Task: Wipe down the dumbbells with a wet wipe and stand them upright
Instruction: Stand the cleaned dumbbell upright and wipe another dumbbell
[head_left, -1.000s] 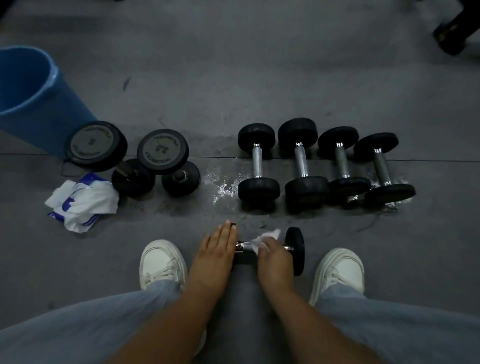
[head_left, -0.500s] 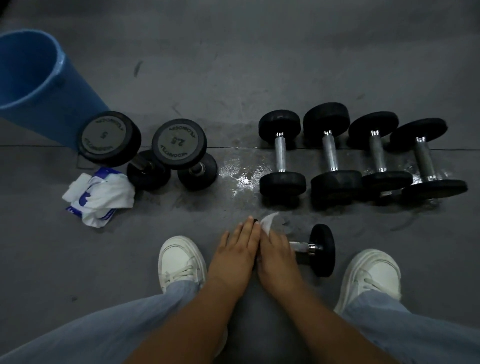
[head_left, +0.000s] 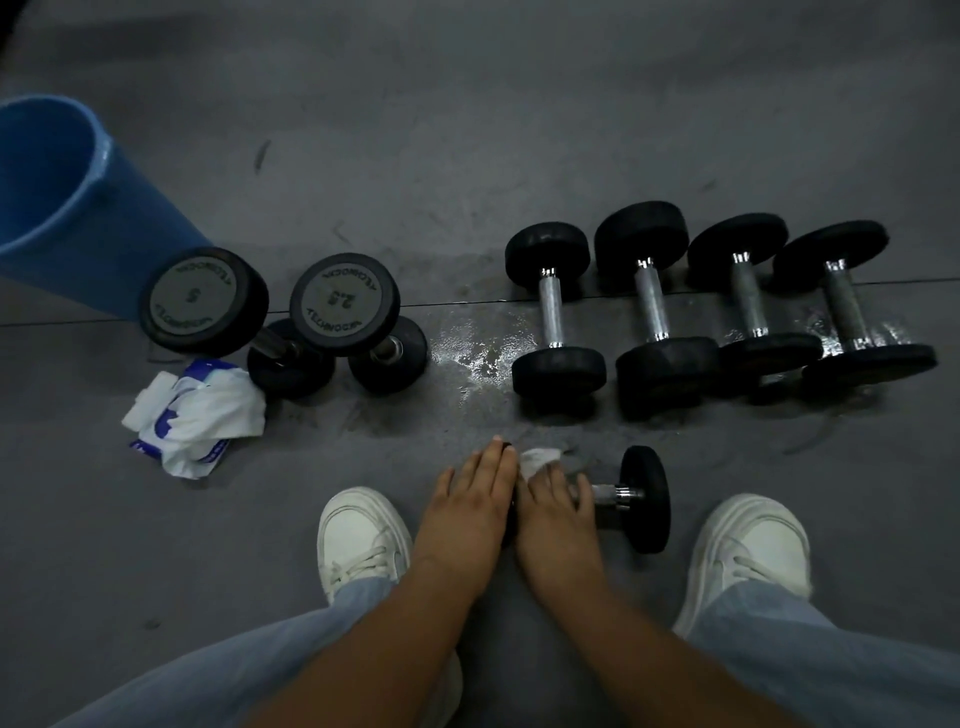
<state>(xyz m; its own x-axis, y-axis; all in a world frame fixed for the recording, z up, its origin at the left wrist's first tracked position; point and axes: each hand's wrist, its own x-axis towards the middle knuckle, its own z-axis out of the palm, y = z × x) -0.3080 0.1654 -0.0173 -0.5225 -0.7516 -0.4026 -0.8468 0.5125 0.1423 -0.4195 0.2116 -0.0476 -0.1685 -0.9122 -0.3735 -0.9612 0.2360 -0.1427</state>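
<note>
A small black dumbbell (head_left: 644, 499) lies on its side on the floor between my feet. My left hand (head_left: 475, 499) rests flat over its left head, which is mostly hidden. My right hand (head_left: 558, 512) presses a white wet wipe (head_left: 537, 460) onto the chrome handle close to that head. Two dumbbells stand upright at the left, marked 5 (head_left: 202, 301) and 2.5 (head_left: 345, 304). Several black dumbbells (head_left: 553, 312) lie flat in a row at the right.
A blue bucket (head_left: 57, 208) stands at the far left. A crumpled wipe packet (head_left: 195, 415) lies in front of the upright dumbbells. A wet patch (head_left: 467, 358) shines on the grey floor. My white shoes (head_left: 361, 535) flank the hands.
My right hand slid the wipe left along the handle toward my left hand, baring the right part of the handle. The view shifted.
</note>
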